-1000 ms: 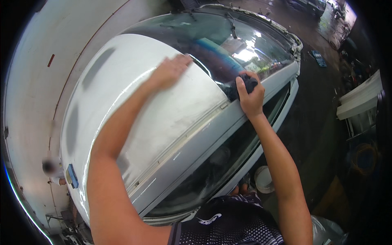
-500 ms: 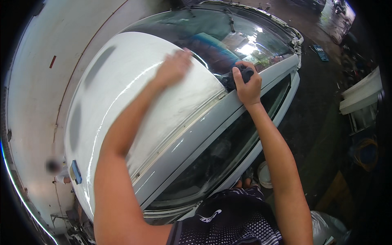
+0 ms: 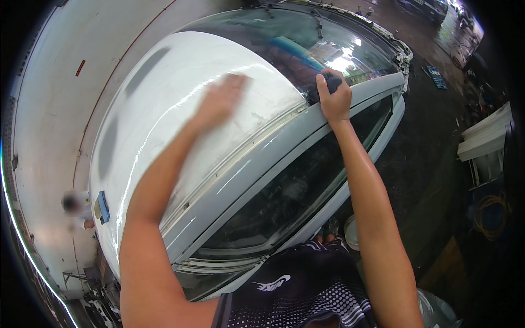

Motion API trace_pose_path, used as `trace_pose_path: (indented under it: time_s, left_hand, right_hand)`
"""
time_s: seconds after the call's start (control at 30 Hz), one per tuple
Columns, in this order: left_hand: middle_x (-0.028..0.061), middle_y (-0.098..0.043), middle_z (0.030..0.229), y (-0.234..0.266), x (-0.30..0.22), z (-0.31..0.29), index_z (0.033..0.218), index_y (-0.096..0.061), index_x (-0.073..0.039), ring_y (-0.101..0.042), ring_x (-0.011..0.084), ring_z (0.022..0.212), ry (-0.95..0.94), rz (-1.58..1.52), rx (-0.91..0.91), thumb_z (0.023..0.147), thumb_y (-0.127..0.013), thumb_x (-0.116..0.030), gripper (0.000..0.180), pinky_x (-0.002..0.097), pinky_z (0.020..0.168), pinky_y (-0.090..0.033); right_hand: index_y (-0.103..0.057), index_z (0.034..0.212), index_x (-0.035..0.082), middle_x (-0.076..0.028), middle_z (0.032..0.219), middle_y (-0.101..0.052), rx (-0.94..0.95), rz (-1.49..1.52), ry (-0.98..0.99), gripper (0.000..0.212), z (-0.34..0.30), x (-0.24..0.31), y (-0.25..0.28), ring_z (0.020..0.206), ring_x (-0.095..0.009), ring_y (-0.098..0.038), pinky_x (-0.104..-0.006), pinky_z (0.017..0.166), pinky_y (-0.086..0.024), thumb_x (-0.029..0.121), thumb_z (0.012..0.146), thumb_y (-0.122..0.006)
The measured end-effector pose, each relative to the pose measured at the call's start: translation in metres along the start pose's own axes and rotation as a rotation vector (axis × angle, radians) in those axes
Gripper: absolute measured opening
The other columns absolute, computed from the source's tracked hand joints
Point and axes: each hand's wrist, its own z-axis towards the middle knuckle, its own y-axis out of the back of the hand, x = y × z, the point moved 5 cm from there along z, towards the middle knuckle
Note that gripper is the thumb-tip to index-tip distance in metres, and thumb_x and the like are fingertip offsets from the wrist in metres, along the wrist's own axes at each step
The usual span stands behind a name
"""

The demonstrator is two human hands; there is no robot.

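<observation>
Left hand: the left hand [image 3: 221,101] lies flat and open on the white car roof [image 3: 164,109], palm down and fingers spread, holding nothing; it is blurred, so whether it presses or glides I cannot tell. A flat palm suits feeling or rubbing a broad curved panel.
Right hand: the right hand [image 3: 333,101] sits at the roof's edge where it meets the windshield [image 3: 328,44]; its grip is closed around a small dark pad [image 3: 331,83], which touches the glass beside the roof line. Curling the fingers over the pad likely keeps it pressed into the seam.
Pad: only the top shows above the fingers; the rest is hidden in the hand, so its shape is unclear.
Roof: glossy toward the far side, with a dull, chalky patch just beside the left hand and along the near gutter.
Side window [image 3: 273,202]: dark glass below the grey roof rail [image 3: 262,164], between the two forearms; the person leans over it to reach across.
Blue object [image 3: 102,206]: a small blue thing rests on the roof's far corner, well apart from both hands.
Surroundings: wet dark floor [image 3: 421,142] on the right, a pale wall [image 3: 49,109] on the left, another person [image 3: 76,208] near it.
</observation>
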Motion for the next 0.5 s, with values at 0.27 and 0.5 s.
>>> trace_pose_path:
  time_s: [0.27, 0.5]
  left_hand:
    - [0.0102, -0.036, 0.169, -0.008, -0.044, -0.043, 0.164, -0.035, -0.014, -0.033, 0.0324, 0.156, -0.120, 0.028, -0.080, 0.111, -0.038, -0.033, 0.056, 0.0609, 0.123, -0.028]
    - [0.0172, -0.041, 0.164, 0.010, 0.195, -0.092, 0.163, -0.034, -0.010, -0.041, 0.0332, 0.150, 0.606, 0.100, -0.134, 0.111, -0.036, -0.033, 0.057, 0.0593, 0.118, -0.036]
  right_hand:
    - [-0.072, 0.107, 0.005, -0.018, 0.097, -0.074, -0.007, -0.040, -0.030, 0.026, -0.003, -0.010, 0.012, 0.092, -0.039, -0.073, -0.0437, 0.083, -0.056, 0.028, 0.093, -0.074]
    - [-0.072, 0.109, 0.006, -0.018, 0.095, -0.075, 0.002, 0.045, -0.011, 0.028, -0.008, 0.004, -0.011, 0.090, -0.038, -0.073, -0.0433, 0.082, -0.056, 0.030, 0.094, -0.074]
